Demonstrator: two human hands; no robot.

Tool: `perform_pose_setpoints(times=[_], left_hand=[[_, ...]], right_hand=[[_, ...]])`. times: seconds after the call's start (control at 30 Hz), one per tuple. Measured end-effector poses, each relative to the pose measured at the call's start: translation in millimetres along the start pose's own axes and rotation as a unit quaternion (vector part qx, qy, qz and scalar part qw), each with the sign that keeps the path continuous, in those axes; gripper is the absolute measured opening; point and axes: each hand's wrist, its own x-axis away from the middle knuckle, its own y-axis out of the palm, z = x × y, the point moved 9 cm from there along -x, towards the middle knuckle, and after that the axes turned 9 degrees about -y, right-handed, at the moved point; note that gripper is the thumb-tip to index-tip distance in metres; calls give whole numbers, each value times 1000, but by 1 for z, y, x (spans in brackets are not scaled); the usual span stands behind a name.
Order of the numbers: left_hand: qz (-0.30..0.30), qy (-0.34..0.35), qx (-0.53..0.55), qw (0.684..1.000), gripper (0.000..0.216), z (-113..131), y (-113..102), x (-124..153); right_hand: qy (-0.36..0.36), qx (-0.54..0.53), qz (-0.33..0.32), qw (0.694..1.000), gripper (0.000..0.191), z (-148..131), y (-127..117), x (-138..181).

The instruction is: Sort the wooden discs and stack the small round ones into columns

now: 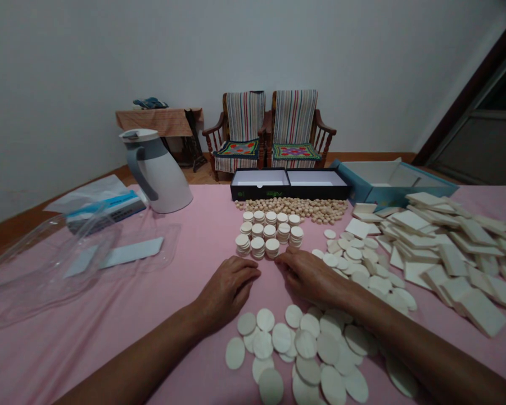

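Small round wooden discs stand in several short stacks (257, 246), set out in rows on the pink cloth. My left hand (226, 286) rests just in front of the nearest row, fingers loosely bent and thumb a little apart. Nothing shows between its fingers. Beside the front-right stack (272, 247) is my right hand (307, 273), its bent fingertips at or very close to that stack's base. I see no disc in it, though its palm side is hidden. Larger loose wooden discs (281, 337) lie below my hands, partly under my right forearm. Smaller loose discs (354, 253) spread to the right.
Small wooden beads (297, 207) lie before a black two-part box (259, 194). A blue box (371, 194) stands behind piled square wooden pieces (451, 247). On the left are a white jug (166, 180), a blue packet (109, 209) and clear plastic trays (171, 247).
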Motion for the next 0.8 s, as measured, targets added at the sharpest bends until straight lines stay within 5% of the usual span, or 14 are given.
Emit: perform_pose_setpoints(times=[0.27,0.53,0.8], left_hand=[[-6,-4,-6,1000,26,-1,2,-1],[7,11,-9,1000,25,0,1,-1],[26,25,-24,999,25,6,-3,-2]], right_hand=[[6,-6,6,1000,22,7,-4,1],[71,49,52,995,33,50,-59,29],[127,134,-33,982,27,71,-40,34]])
